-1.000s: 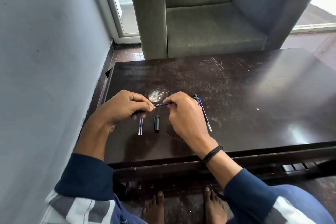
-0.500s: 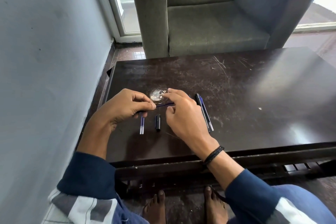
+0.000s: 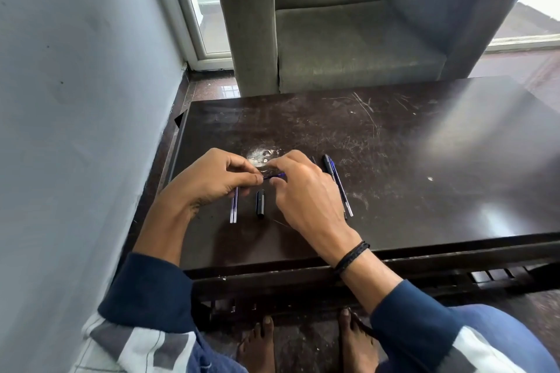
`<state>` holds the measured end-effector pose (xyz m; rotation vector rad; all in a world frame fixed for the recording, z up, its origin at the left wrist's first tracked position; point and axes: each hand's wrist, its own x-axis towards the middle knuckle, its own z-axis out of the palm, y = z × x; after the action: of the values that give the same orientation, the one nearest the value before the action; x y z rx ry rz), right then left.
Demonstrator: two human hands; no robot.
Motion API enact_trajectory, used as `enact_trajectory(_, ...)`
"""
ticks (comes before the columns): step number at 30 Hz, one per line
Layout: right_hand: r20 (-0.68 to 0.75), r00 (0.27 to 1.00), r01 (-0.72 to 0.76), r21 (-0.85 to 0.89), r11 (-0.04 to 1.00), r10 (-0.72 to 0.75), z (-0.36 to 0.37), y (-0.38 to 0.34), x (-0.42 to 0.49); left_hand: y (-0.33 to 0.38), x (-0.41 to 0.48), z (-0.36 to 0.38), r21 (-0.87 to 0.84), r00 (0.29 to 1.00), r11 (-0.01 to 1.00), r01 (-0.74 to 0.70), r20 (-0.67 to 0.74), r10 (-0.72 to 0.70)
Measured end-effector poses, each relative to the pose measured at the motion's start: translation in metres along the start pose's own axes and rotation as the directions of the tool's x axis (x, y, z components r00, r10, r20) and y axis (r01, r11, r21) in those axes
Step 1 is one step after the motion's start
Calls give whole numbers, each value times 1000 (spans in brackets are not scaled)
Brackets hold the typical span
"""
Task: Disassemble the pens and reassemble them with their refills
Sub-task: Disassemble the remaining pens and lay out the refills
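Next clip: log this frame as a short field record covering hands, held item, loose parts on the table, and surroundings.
left hand: pinching one end of a thin blue refill
right hand: fingertips on the refill's other end
loose parts: pair of clear thin tubes; short black pen cap; black-capped pen with clear barrel
surface: scratched dark wooden table
behind: grey fabric armchair

No text, label, brand, number or sign could be read anywhere; any print on the pens (image 3: 336, 183) was too small to tell.
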<state>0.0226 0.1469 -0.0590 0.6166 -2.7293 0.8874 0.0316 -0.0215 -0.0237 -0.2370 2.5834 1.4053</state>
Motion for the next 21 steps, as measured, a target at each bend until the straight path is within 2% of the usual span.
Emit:
enact_trajectory(4,-2,999,-39,-41,998,39,-1,6,4,-2,0,-2,0,1000,1000,11,-22,-11)
enact_trajectory(13,26,1000,-14,51,999,13,0,5,6,-2,1,-1,18,1000,999,-26,9,26)
enact_trajectory(21,7,1000,-4,55,998,4,0,7,6,-4,1,-4,35,995,994,-101,10,100)
